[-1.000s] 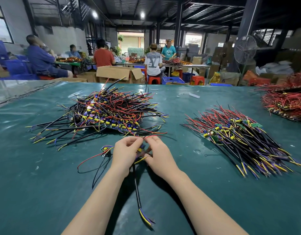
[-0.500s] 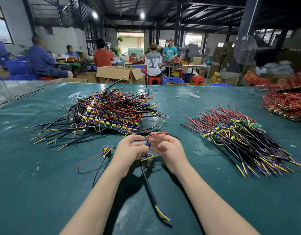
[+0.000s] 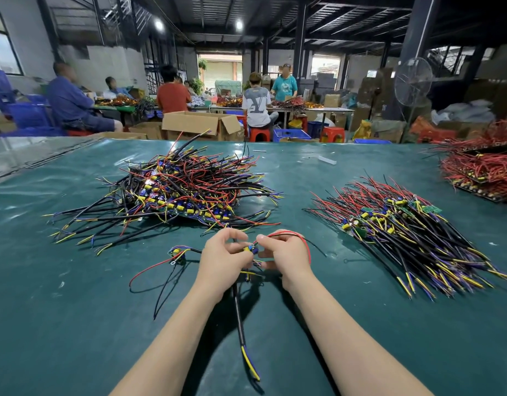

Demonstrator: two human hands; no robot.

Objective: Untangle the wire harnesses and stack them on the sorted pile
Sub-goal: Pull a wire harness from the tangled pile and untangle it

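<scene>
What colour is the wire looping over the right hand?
Red. The wire arches over the right hand, clearest in the head view.

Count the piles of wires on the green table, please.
3. A tangled pile lies ahead on the left, a sorted pile on the right, and a red pile at the far right edge, partly out of frame.

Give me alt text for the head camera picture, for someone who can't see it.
A person's left hand and right hand hold one small wire harness over a green table, its black lead trailing toward the viewer. A tangled pile lies beyond on the left, a sorted pile on the right; other workers are at tables behind.
</scene>
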